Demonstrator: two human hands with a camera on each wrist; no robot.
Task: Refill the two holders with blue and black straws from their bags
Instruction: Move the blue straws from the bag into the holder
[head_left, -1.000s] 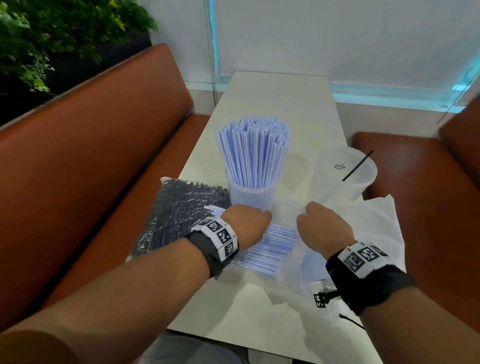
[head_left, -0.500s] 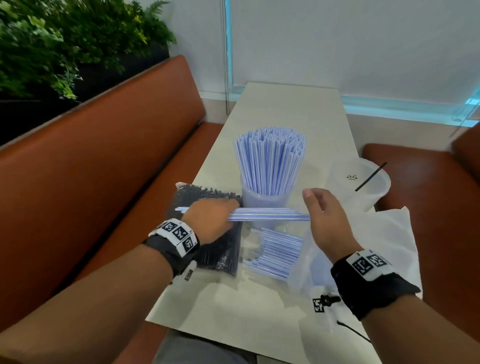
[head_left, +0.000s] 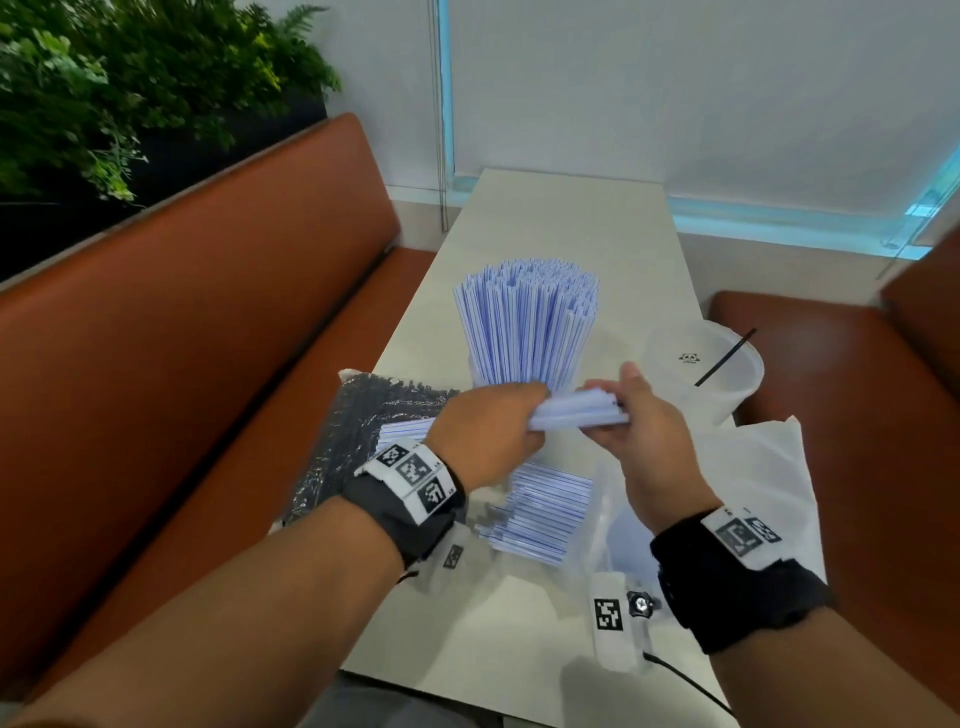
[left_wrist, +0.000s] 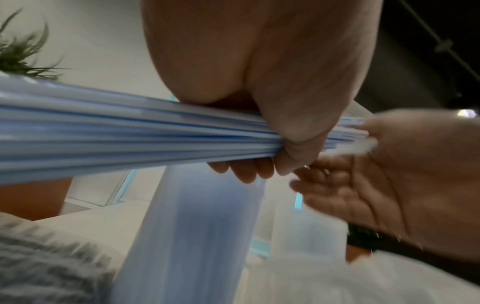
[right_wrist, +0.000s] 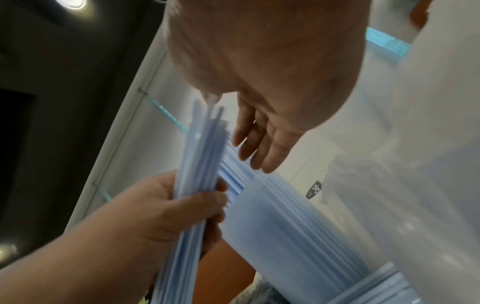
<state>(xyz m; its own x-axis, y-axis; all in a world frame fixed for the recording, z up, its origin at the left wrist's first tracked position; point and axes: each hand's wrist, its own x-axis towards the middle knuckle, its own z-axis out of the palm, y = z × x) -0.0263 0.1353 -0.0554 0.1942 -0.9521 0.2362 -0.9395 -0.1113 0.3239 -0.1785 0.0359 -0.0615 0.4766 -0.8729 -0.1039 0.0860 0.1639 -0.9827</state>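
My left hand (head_left: 488, 431) grips a bundle of blue straws (head_left: 576, 413) held level just in front of the blue-straw holder (head_left: 527, 322), which is packed full. My right hand (head_left: 631, 431) is open, its palm and straight fingers against the bundle's right ends. The left wrist view shows my left fingers (left_wrist: 244, 170) curled under the bundle (left_wrist: 130, 133). More blue straws (head_left: 545, 514) lie in their clear bag under my hands. The black straw bag (head_left: 358, 441) lies at the left. The second holder (head_left: 670, 384) has one black straw (head_left: 727, 356).
A white plastic bag (head_left: 753, 467) is spread over the table's right side. Orange bench seats (head_left: 208, 338) flank the narrow table (head_left: 571, 223). A small tagged device with a cable (head_left: 613, 618) lies near the front edge. Plants stand behind the left bench.
My left hand drew a bundle of blue straws out of the bag and raised it. My right hand let go of the bag and now meets the bundle's ends; both hands are closer together.
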